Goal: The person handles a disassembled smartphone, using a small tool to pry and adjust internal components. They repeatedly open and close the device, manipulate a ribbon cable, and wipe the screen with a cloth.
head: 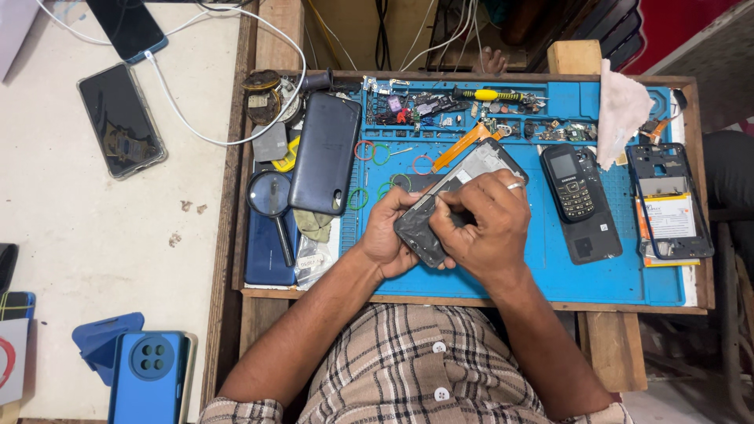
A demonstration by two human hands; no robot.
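Head view, left hand: my left hand (386, 235) cups the lower end of an opened phone body (452, 200), fingers curled shut around its edge.
Head view, right hand: my right hand (487, 224) lies over the middle of the same phone body, fingers bent down onto it with a ring on one finger; the grip is closed against the frame, though I cannot tell whether a small tool sits between the fingertips.
Phone body: dark, tilted, its upper end pointing up and to the right, held just above the blue work mat (550, 275) near the mat's middle.
Orange strip: a flat orange cable (463, 145) lies just beyond the phone body's upper end.
To the right: a black keypad phone (572, 184) rests on a dark back cover, and further right an open phone frame (667, 200) shows its battery.
Cloth: a pale cloth (622, 110) hangs over the mat's far edge.
To the left: a dark blue phone back (323, 153) lies face down beside a magnifying glass (271, 200).
Far edge: small parts and a yellow-handled screwdriver (487, 94).
Table: on the pale table (94, 251) a smartphone (120, 120) lies, well apart from my hands.
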